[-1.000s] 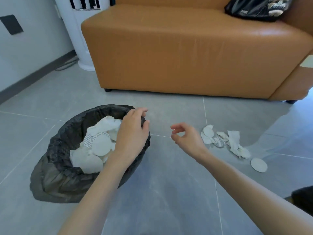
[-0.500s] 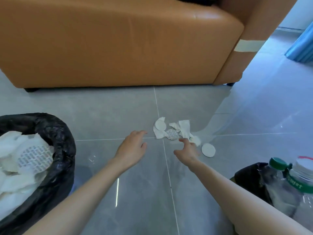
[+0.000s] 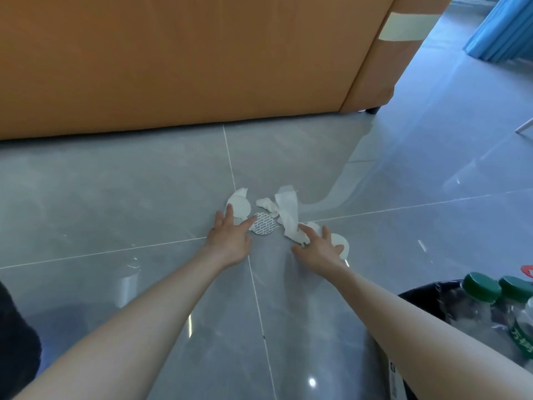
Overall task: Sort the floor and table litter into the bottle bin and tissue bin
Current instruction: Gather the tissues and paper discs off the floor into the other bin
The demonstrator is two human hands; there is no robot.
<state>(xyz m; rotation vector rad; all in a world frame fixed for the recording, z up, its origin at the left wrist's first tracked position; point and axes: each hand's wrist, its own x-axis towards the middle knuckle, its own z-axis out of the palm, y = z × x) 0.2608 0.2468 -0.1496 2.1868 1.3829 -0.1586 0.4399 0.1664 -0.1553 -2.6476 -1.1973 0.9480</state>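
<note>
A small heap of white tissue scraps (image 3: 285, 210) and round pads lies on the grey floor tiles in front of the sofa. My left hand (image 3: 230, 238) reaches it from the left with straight spread fingers, which touch a white round pad (image 3: 240, 206) and a grey patterned disc (image 3: 264, 223). From the right, my right hand (image 3: 318, 249) lies flat with spread fingers on the tissue and covers part of another white disc (image 3: 341, 243). The black-lined bottle bin (image 3: 421, 297) stands at the lower right with several green-capped clear bottles (image 3: 484, 301). A dark edge at the far lower left may be the tissue bin (image 3: 16, 347).
An orange sofa (image 3: 187, 59) fills the back, its foot (image 3: 372, 110) at the right corner. A blue curtain (image 3: 501, 27) hangs at the upper right. Bare grey tiles (image 3: 101, 197) spread left of the heap.
The view has swung right and closer to the floor. Both hands have moved forward onto the tissue heap. The tissue bin has slid out to the left edge; the bottle bin shows more.
</note>
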